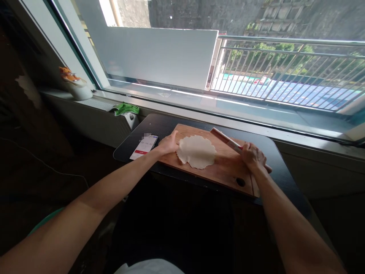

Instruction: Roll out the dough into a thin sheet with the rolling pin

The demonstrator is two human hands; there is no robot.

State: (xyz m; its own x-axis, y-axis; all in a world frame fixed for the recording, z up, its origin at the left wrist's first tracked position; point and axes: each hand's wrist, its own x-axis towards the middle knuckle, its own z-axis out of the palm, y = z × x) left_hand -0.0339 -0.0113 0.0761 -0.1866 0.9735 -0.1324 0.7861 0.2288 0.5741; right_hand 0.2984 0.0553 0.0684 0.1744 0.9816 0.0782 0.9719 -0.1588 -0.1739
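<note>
Dough sheet (196,153) lies flat on the wooden cutting board (228,169), apparently mid-rolling; the right hand (253,155) clasps the rolling pin (225,139) beside it, the left hand (169,143) is at its edge, pinching or not I cannot tell; another pass would call for bringing the pin across

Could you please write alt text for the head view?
A person's right hand grips a rolling pin beside flat dough on a wooden board; the left hand is at the dough's edge. A phone lies on the dark table by a window.
</note>
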